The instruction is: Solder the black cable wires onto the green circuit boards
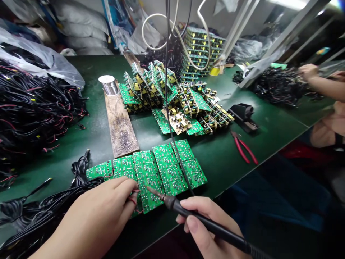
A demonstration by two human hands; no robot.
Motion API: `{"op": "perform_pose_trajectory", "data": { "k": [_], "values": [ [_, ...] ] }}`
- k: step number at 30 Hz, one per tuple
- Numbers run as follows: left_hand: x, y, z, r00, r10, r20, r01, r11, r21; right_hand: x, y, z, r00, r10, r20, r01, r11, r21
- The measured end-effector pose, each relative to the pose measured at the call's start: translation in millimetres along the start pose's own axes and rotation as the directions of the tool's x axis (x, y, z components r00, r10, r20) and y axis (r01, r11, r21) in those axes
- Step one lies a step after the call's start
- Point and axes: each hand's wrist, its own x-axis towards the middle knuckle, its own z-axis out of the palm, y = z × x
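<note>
Over a row of green printed circuit boards (pixel 164 172) on the workbench (pixel 269 133), the left hand (pixel 91 216) pinches thin red wires (pixel 132 200) at the boards' edge, while the right hand (pixel 207 226) firmly grips a soldering iron (pixel 185 216), its tip close beside those wires.

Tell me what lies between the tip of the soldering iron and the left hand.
In the head view, the edge of a green circuit board lies between the soldering iron tip and the left hand, with thin red wires at its fingers.
</note>
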Motion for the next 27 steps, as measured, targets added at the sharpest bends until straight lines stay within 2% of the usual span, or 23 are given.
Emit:
{"op": "perform_pose_trajectory", "data": {
  "k": [5, 11, 16, 20, 27],
  "values": [
    [0.8, 0.3, -2.0, 1.000, -0.016, 0.009, 0.016, 0.999, -0.033, -1.0, 6.3, 2.3, 0.988, 0.114, 0.100, -0.118, 0.992, 0.035],
    [0.2, -2.4, 1.3, 1.000, -0.004, -0.026, 0.002, 0.998, -0.059, 3.2, 16.9, 2.9, 0.994, 0.019, 0.109, -0.032, 0.993, 0.116],
    [-1.5, -2.1, 1.1, 0.995, 0.032, -0.093, -0.038, 0.997, -0.065, 5.0, 14.5, 2.0, 0.990, 0.026, 0.136, -0.036, 0.996, 0.076],
    [-2.7, -2.9, 2.0, 0.990, 0.044, -0.135, -0.055, 0.995, -0.079, 4.7, 11.2, 1.6, 0.993, 0.028, 0.112, -0.032, 0.999, 0.029],
    [-1.4, -4.3, 4.2, 0.995, 0.036, -0.092, -0.045, 0.995, -0.094, 9.4, 9.0, -4.1, 0.997, -0.014, 0.073, 0.008, 0.997, 0.082]
  ]
}}
